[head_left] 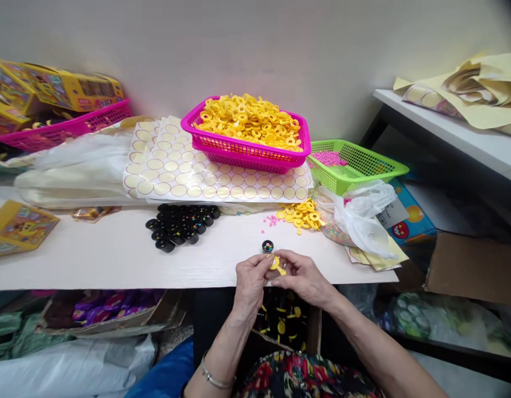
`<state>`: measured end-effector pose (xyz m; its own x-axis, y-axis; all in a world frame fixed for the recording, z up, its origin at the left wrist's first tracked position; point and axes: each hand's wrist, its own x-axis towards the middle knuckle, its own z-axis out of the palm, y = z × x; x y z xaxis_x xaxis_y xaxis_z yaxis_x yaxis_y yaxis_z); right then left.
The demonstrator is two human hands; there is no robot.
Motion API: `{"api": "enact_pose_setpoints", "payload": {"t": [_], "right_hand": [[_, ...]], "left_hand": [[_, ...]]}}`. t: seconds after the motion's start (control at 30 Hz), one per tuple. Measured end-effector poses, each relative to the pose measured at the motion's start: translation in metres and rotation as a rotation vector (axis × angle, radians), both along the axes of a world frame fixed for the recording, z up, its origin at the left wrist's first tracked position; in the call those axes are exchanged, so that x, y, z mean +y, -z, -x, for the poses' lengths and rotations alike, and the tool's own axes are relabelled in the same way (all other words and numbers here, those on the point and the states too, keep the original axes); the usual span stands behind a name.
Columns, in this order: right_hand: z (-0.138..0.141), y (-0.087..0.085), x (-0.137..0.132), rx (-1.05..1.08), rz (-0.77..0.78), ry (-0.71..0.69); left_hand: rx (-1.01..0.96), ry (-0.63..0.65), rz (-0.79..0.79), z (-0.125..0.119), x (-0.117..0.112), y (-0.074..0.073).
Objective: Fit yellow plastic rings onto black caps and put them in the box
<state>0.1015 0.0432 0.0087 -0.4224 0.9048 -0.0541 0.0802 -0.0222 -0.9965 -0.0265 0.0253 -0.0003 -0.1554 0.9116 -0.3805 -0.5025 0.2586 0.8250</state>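
Note:
My left hand (250,279) and my right hand (302,276) meet at the front edge of the white table (114,254). Both pinch a small yellow plastic ring piece (275,263) between their fingertips. Just beyond the fingers stands a single black cap (267,246) with coloured beads in it. A cluster of several black caps (181,225) sits further left on the table. A loose pile of yellow rings (302,214) and a few pink beads (272,220) lie behind my hands.
A pink basket (247,152) heaped with yellow rings rests on sheets of round stickers (206,177). A green basket (363,163) with pink beads and a white plastic bag (365,215) stand right. Yellow boxes and another pink basket (64,130) are at far left. A shelf (458,138) rises at right.

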Motion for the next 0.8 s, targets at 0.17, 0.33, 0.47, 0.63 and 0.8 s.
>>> {"api": "enact_pose_setpoints", "payload": {"t": [0.17,0.33,0.47,0.63,0.8], "right_hand": [[0.015,0.003,0.008,-0.296,-0.407,0.041],[0.018,0.010,0.029,-0.465,-0.554,0.027],[0.019,0.017,0.043,-0.565,-0.603,0.012],[0.021,0.018,0.049,-0.624,-0.577,-0.060],[0.022,0.018,0.048,-0.566,-0.532,-0.083]], "left_hand": [[0.041,-0.061,-0.030,0.003,0.007,-0.005],[0.118,-0.137,-0.042,0.009,0.015,0.000],[0.187,-0.309,-0.009,0.017,0.023,0.012],[0.252,-0.253,0.044,0.024,0.034,0.023],[0.369,-0.102,-0.056,0.020,0.043,0.033]]}}
